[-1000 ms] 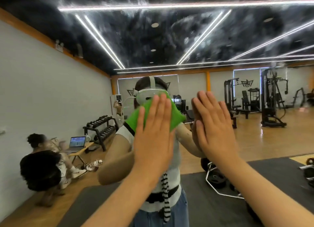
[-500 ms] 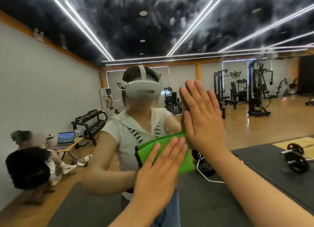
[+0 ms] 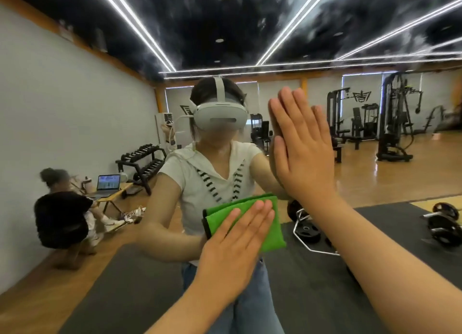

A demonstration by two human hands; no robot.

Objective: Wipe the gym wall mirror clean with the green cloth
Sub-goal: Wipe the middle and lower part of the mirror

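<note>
The gym wall mirror point(image 3: 75, 88) fills the whole view and reflects me and the room. My left hand point(image 3: 235, 246) presses the folded green cloth point(image 3: 271, 227) flat against the glass at chest height, fingers straight. My right hand point(image 3: 303, 151) lies flat on the mirror higher up and to the right, fingers straight and together, holding nothing. Most of the cloth's lower left part is hidden under my left hand.
All else is reflection: a dumbbell rack point(image 3: 143, 162) and a seated person point(image 3: 62, 216) by a laptop point(image 3: 108, 183) at left, weight machines point(image 3: 395, 123) at right, barbell plates point(image 3: 442, 223) on a dark floor mat.
My left hand has slid the green cloth down the mirror from face height to chest height. My right hand has stayed flat on the glass.
</note>
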